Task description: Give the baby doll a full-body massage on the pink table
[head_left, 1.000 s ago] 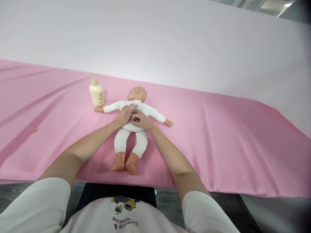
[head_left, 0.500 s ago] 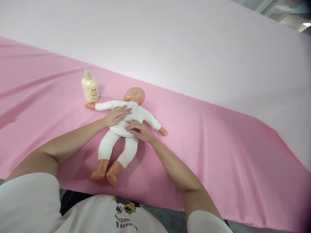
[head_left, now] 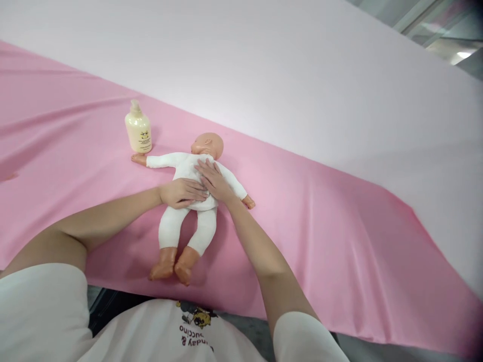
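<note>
A baby doll [head_left: 188, 168] in a white body suit lies face-up on the pink cloth, its head turned to the left, arms spread and feet toward me. Across the lower left of its belly rests my left hand [head_left: 183, 192], open and flat, fingers pointing right. Higher on the chest lies my right hand [head_left: 216, 180], also open, its fingers stretched up and to the left. Both palms face down on the doll and are hidden. The two hands nearly meet at the middle of the torso.
Just beyond the doll's outstretched left-side hand stands a cream-coloured pump bottle [head_left: 138, 128] with a printed label. The pink cloth [head_left: 283, 201] has soft folds and drapes over the near edge. A white surface [head_left: 264, 65] borders it at the back.
My right hand has slid up from the belly to the chest, while my left hand has moved down from the chest to the belly. The doll's legs have shifted slightly right.
</note>
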`<action>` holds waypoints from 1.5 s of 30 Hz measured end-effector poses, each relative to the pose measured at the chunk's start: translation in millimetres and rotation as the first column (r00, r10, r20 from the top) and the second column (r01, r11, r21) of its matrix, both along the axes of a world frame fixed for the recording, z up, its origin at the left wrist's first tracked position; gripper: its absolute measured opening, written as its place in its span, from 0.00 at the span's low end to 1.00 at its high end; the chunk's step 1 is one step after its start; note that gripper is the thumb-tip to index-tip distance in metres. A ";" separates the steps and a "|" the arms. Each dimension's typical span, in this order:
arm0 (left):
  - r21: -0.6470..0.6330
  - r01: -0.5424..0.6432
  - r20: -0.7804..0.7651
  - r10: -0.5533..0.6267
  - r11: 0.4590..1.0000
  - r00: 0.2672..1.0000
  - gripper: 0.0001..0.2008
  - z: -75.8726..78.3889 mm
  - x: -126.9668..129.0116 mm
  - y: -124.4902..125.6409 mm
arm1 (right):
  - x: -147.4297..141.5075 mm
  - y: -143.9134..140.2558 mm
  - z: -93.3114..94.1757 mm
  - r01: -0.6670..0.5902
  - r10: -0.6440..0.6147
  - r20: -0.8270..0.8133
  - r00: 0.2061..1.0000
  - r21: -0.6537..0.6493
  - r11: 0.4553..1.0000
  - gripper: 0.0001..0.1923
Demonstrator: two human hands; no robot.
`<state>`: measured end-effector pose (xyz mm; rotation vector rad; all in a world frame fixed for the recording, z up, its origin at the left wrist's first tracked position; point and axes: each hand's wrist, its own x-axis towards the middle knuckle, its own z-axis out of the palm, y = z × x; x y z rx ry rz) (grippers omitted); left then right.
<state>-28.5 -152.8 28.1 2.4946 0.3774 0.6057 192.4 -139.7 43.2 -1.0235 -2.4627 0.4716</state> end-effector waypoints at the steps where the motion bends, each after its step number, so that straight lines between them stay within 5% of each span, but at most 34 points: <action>1: 0.009 0.010 0.002 -0.010 1.000 1.000 0.19 0.2 1.2 -0.4 | -1.8 1.1 -0.4 -0.008 0.008 0.023 1.000 0.004 1.000 0.29; 7: 0.073 -0.164 0.193 0.147 0.984 0.970 0.22 -5.7 -4.5 10.2 | -12.4 1.5 -17.3 0.189 -0.191 -0.061 0.980 -0.029 0.981 0.32; 12: 0.101 -0.386 0.285 0.345 0.917 0.894 0.25 -17.9 -11.6 32.7 | -15.7 0.8 -27.0 0.284 -0.303 -0.144 0.942 -0.134 0.949 0.45; 20: 0.089 -0.547 0.102 0.539 0.832 0.836 0.28 -24.7 -0.7 36.4 | -15.7 -51.5 -23.0 0.403 -0.438 -0.071 0.896 -0.283 0.871 0.50; 25: 0.220 -0.409 -0.012 0.421 0.886 0.907 0.27 -9.4 1.9 28.9 | -28.6 -89.9 -6.2 0.237 -0.247 -0.007 0.969 -0.257 0.937 0.48; 28: 0.243 -0.311 -0.018 0.325 0.919 0.946 0.27 -4.7 0.5 28.3 | -29.9 -96.3 11.4 0.137 -0.173 -0.162 0.971 -0.215 0.967 0.33; 31: 0.270 -0.198 0.033 0.197 0.942 0.980 0.24 -4.0 2.4 25.6 | -25.9 -78.5 24.5 0.225 -0.253 -0.343 0.905 -0.121 0.967 0.26; 34: 0.294 -0.059 0.058 0.044 0.954 0.997 0.21 -6.3 8.3 21.7 | -23.9 -43.2 23.5 0.217 -0.200 -0.303 0.932 0.023 0.976 0.24; 39: 0.237 -0.099 0.079 0.082 0.966 0.993 0.18 -12.7 13.2 23.4 | -29.8 -2.5 1.8 0.185 -0.186 -0.034 0.982 -0.041 0.982 0.26; 45: 0.089 -0.154 0.271 0.125 0.984 0.954 0.20 -12.3 8.6 30.5 | -33.9 -7.3 -5.3 0.350 -0.350 0.017 0.937 -0.029 0.936 0.29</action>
